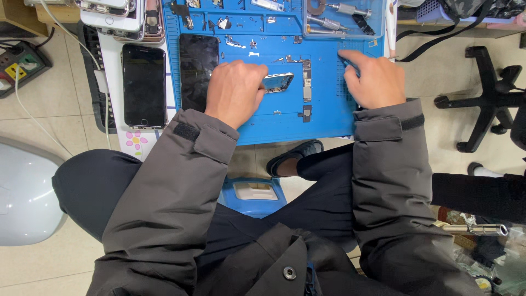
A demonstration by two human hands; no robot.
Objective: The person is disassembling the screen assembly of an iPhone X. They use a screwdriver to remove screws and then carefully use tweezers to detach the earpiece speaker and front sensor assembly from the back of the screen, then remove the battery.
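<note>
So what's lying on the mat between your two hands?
Head view: between left hand and right hand lie the opened phone frame and small parts on the blue mat.

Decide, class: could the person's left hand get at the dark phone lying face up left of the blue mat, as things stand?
Probably yes. The left hand rests on the blue mat, holding a small phone part. The dark phone lies uncovered a short way to its left; only a black screen panel lies flat between them.

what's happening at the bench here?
A seated person in a grey jacket works over a blue repair mat. The left hand holds an opened phone frame on the mat; the right hand rests at the mat's right edge, fingertips down. A detached black screen and another black phone lie left.
</note>
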